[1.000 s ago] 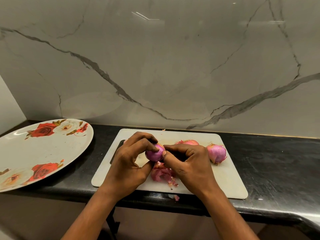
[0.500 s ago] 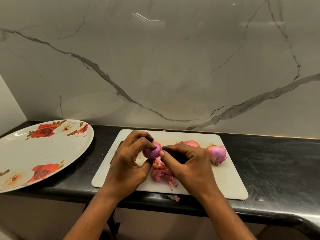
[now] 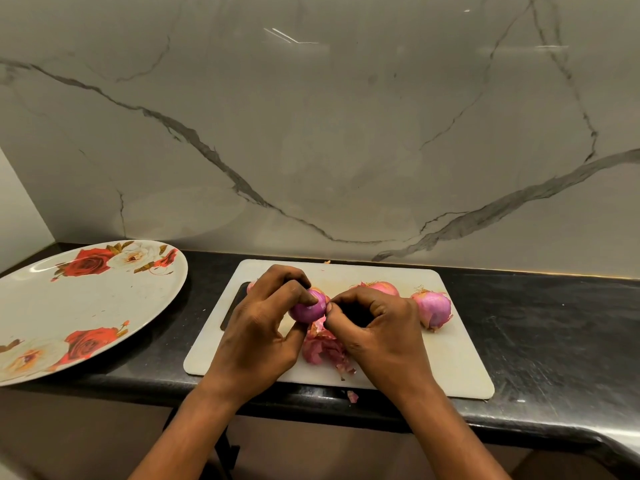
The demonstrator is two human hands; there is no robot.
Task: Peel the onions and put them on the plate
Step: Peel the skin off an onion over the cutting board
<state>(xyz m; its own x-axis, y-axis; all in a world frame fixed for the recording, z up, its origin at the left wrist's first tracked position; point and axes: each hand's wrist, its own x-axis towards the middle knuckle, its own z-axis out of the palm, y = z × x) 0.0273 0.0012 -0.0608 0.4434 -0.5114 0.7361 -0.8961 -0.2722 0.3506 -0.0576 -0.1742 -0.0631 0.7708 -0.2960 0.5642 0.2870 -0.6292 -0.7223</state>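
Above a white cutting board (image 3: 450, 358) on the black surface (image 3: 554, 341), a purple onion (image 3: 308, 310) is gripped by the curled left hand (image 3: 263, 334). Its right side is pinched by the right hand (image 3: 377, 334). A flowered plate (image 3: 69, 313) is set well apart on the left.

Grey-veined marble wall (image 3: 346, 133) — glossy, catching light streaks — behind a black countertop (image 3: 536, 323).
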